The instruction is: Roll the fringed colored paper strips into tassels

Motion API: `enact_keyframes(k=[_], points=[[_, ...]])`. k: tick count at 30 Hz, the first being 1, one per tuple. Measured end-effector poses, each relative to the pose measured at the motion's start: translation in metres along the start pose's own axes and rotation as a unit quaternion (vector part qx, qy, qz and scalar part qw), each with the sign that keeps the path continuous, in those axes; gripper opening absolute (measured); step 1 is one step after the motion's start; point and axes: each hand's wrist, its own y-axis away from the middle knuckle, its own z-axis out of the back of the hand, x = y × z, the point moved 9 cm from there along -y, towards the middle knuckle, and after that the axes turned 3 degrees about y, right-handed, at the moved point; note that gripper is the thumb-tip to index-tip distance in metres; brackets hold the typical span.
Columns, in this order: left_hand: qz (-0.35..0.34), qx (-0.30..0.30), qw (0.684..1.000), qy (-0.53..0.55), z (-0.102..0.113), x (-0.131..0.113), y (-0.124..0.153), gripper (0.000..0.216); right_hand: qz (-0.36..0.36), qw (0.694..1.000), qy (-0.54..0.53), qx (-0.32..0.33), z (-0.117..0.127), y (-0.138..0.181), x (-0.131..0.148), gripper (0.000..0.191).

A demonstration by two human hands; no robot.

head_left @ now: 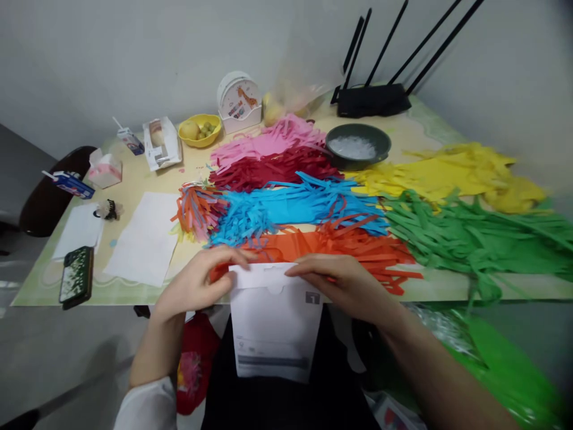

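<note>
Reader: What are the hands doing at the near side of the table (128, 179)?

Describer: They hold a white box (275, 334) upright, its broad face toward the wearer; the left hand (206, 278) pinches the top left corner, thumb low and fingers over the edge; the right hand (338, 280) grasps the top right, fingertips at the end of the narrow flap (259, 278); the lower part of the box is over a dark-clothed lap (286, 409), though I cannot tell whether the lap bears any of its weight.

Reader: What could go wrong from here?

Describer: A drop, I would judge, if both grips loosen together; the box is held only by its top and lies nearer than the table edge, so it could slide down the lap toward the floor (89, 352) (what it contains, if anything, I cannot tell). The flap could also crease or tear; thin card, as this seems to be, bends when two hands press unevenly.

Reader: And the things around it?

Describer: Orange strips (290, 242) lie just beyond the fingers; a loose end might snag or be pinched against the box; to the right, green strips (474, 230) droop over the near edge, near the right forearm, and a careless sweep of that arm could drag some off.
</note>
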Motion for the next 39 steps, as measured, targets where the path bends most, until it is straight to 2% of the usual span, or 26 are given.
enact_keyframes(k=[2, 6, 11, 14, 18, 20, 22, 24, 26, 29, 31, 33, 37, 39], points=[[0.016, -0.003, 0.998, -0.064, -0.001, -0.009, -0.010, 0.025, 0.003, 1.000, 0.004, -0.004, -0.004, 0.001, 0.007, 0.023], [0.060, 0.118, 0.979, -0.152, -0.025, -0.012, -0.031, 0.013, 0.000, 1.000, 0.018, -0.003, -0.007, 0.003, 0.020, 0.025], [0.086, 0.252, 0.958, -0.108, -0.041, 0.003, -0.046, 0.005, 0.005, 0.999, 0.032, -0.002, -0.010, 0.001, 0.024, 0.027], [0.092, 0.289, 0.951, -0.068, -0.048, 0.011, -0.050, 0.009, -0.002, 1.000, 0.024, -0.005, -0.011, 0.000, 0.022, 0.027], [0.114, 0.260, 0.957, -0.049, -0.053, 0.018, -0.053, 0.029, -0.019, 1.000, 0.005, -0.007, -0.012, -0.001, 0.017, 0.027], [0.113, 0.223, 0.965, -0.073, -0.051, 0.017, -0.054, 0.037, -0.024, 1.000, 0.002, -0.010, -0.012, -0.001, 0.015, 0.026], [0.094, 0.178, 0.973, -0.114, -0.046, 0.012, -0.053, 0.036, -0.026, 1.000, 0.002, -0.012, -0.011, -0.002, 0.013, 0.026], [0.042, 0.131, 0.976, -0.167, -0.039, 0.002, -0.051, 0.026, -0.026, 0.999, 0.001, -0.019, -0.010, -0.002, 0.011, 0.025], [-0.037, 0.095, 0.967, -0.234, -0.036, -0.011, -0.046, 0.021, -0.026, 0.999, -0.002, -0.027, -0.008, -0.003, 0.008, 0.024], [-0.155, 0.069, 0.925, -0.340, -0.042, -0.025, -0.035, 0.027, -0.027, 0.999, 0.004, -0.035, -0.005, -0.004, 0.004, 0.023], [-0.204, 0.064, 0.905, -0.367, -0.048, -0.028, -0.029, 0.031, -0.029, 0.999, 0.013, -0.035, -0.005, -0.004, 0.002, 0.024], [-0.226, 0.056, 0.912, -0.339, -0.049, -0.028, -0.026, 0.029, -0.033, 0.999, 0.019, -0.036, -0.005, -0.005, 0.000, 0.024], [-0.222, 0.030, 0.948, -0.227, -0.042, -0.020, -0.025, 0.020, -0.048, 0.998, 0.022, -0.041, -0.005, -0.006, -0.003, 0.024], [-0.241, 0.022, 0.950, -0.197, -0.040, -0.020, -0.022, 0.018, -0.054, 0.997, 0.021, -0.042, -0.004, -0.006, -0.005, 0.025]])
